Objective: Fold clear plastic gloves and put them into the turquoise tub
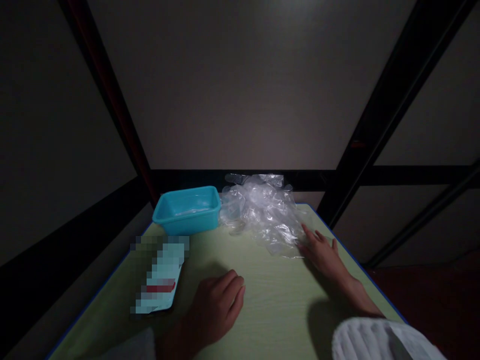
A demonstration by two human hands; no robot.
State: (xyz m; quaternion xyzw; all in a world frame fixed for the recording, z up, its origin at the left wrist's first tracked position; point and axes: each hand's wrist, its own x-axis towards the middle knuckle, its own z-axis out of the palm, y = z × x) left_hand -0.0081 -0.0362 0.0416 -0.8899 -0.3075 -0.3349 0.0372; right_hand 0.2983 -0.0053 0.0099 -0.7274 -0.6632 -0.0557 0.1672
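A loose heap of clear, crinkled disposable plastic gloves (pixel 264 205) lies at the far end of the table, some with finger shapes showing. My right hand (pixel 324 252) is open at the heap's right edge, fingers spread and fingertips at the thin plastic. Closer to me, my left hand (pixel 221 302) rests in a loose fist above the tabletop, with nothing seen sticking out of it; its palm is hidden. A blue plastic basket (pixel 191 220) stands left of the heap, with something clear and shiny inside.
A phone (pixel 161 280), its screen blurred out, lies on the left of the pale green table (pixel 270 300). The table has a blue edge. A grey panelled wall (pixel 240 100) with dark strips rises right behind it, and dark bars stand at the right.
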